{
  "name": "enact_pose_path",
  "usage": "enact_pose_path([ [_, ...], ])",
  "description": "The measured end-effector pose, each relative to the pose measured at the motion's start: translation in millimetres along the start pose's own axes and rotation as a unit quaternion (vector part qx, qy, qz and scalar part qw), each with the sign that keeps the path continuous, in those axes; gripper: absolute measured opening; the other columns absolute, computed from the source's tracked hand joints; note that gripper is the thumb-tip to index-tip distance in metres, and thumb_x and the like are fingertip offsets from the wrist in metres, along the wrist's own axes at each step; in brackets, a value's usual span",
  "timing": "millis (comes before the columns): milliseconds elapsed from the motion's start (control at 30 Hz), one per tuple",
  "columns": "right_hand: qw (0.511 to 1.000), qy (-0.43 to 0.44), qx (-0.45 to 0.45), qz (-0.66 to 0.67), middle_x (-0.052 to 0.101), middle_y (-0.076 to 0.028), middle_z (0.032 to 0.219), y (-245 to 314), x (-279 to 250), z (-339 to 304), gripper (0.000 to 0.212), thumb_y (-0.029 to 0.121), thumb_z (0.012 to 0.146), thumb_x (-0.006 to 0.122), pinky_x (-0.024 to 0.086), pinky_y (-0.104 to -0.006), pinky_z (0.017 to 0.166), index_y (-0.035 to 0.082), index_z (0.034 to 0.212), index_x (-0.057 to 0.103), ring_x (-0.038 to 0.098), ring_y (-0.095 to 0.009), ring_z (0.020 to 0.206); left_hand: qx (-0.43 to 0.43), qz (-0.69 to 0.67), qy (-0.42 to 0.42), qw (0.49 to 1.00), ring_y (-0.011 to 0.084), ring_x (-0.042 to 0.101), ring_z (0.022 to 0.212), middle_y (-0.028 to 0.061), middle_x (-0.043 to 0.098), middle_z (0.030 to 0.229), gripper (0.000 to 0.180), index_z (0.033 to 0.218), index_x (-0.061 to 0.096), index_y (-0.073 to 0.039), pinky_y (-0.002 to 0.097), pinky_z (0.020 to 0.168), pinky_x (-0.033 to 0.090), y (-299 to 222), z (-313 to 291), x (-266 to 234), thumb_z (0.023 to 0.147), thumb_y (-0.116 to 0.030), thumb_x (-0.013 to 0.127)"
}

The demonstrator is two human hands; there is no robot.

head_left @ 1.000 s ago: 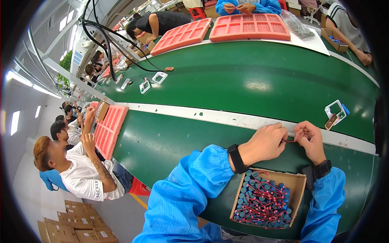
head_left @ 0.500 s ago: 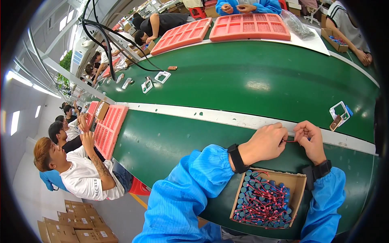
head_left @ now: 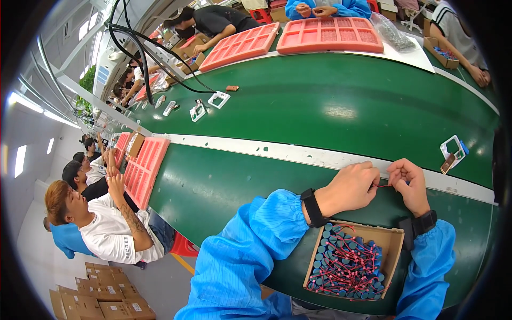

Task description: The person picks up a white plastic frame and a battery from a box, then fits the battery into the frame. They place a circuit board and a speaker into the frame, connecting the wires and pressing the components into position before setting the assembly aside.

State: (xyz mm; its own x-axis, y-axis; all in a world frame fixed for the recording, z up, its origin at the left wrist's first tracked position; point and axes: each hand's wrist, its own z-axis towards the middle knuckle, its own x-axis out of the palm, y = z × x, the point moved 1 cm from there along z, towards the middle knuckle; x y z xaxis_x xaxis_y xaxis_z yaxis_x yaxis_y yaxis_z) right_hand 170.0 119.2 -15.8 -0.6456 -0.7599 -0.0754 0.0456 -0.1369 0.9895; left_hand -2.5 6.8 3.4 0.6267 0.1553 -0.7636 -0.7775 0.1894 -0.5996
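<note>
**Red wire held between both hands over the belt's edge**

The red wire (head_left: 382, 185) runs in a short line between the two hands, right of centre in the frame, above the pale strip (head_left: 298, 154) that divides the green belt (head_left: 330, 101). The left hand (head_left: 349, 188) is curled into a loose fist with its fingertips pinched on one end of the wire. The right hand (head_left: 409, 184) pinches the other end, fingers bent close together. Both wrists carry black bands, and both arms wear blue sleeves.

Just below the hands, at lower centre, a cardboard box (head_left: 392, 237) holds many small blue cylinders tangled with red wires. To the right of the hands, near the frame's right edge, a white frame part (head_left: 452, 150) lies on the belt. Pink trays (head_left: 329, 35) sit at the top of the frame, and another pink tray (head_left: 143, 168) lies at the left beside seated people.
</note>
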Motion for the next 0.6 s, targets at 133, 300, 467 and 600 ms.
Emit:
enact_pose_path([
  [133,1.0,0.004,-0.006,-0.001,0.059,-0.001,0.076,-0.6,0.5,0.4,0.026,-0.003,0.076,0.048,0.042,-0.0187,0.059,-0.001,0.099,0.06,0.054,-0.006,0.067,0.004,-0.006,-0.01,1.0,0.0334,0.064,0.076,0.014,0.062,0.083,0.01,0.085,0.064,-0.002,0.0431,0.069,0.053,1.9,-0.8,1.5,0.078,-0.007,0.068],
  [300,1.0,0.0,-0.003,0.0,0.06,-0.001,0.076,-0.3,1.5,0.0,0.026,-0.003,0.076,0.048,0.042,-0.0185,0.059,-0.001,0.099,0.06,0.053,-0.005,0.067,0.005,-0.011,-0.018,1.0,0.0331,0.064,0.076,0.0137,0.062,0.082,0.01,0.085,0.064,-0.001,0.0431,0.069,0.053,2.9,-1.6,2.6,0.078,-0.007,0.068],
  [467,1.0,0.0,-0.005,0.003,0.06,-0.001,0.076,-1.3,2.3,0.2,0.026,-0.003,0.076,0.048,0.041,-0.0184,0.058,-0.001,0.099,0.06,0.053,-0.005,0.066,0.005,-0.011,-0.018,1.0,0.033,0.064,0.077,0.0134,0.062,0.082,0.01,0.085,0.064,-0.001,0.043,0.069,0.052,2.7,-1.7,1.8,0.078,-0.007,0.068],
  [600,1.0,-0.002,-0.006,0.004,0.06,-0.001,0.076,-1.2,1.4,0.4,0.026,-0.003,0.076,0.048,0.041,-0.0184,0.058,-0.001,0.099,0.06,0.053,-0.005,0.066,0.007,-0.013,-0.018,1.0,0.0331,0.064,0.077,0.0135,0.062,0.082,0.01,0.086,0.064,-0.001,0.0429,0.07,0.052,2.3,-0.7,2.0,0.078,-0.006,0.067],
])
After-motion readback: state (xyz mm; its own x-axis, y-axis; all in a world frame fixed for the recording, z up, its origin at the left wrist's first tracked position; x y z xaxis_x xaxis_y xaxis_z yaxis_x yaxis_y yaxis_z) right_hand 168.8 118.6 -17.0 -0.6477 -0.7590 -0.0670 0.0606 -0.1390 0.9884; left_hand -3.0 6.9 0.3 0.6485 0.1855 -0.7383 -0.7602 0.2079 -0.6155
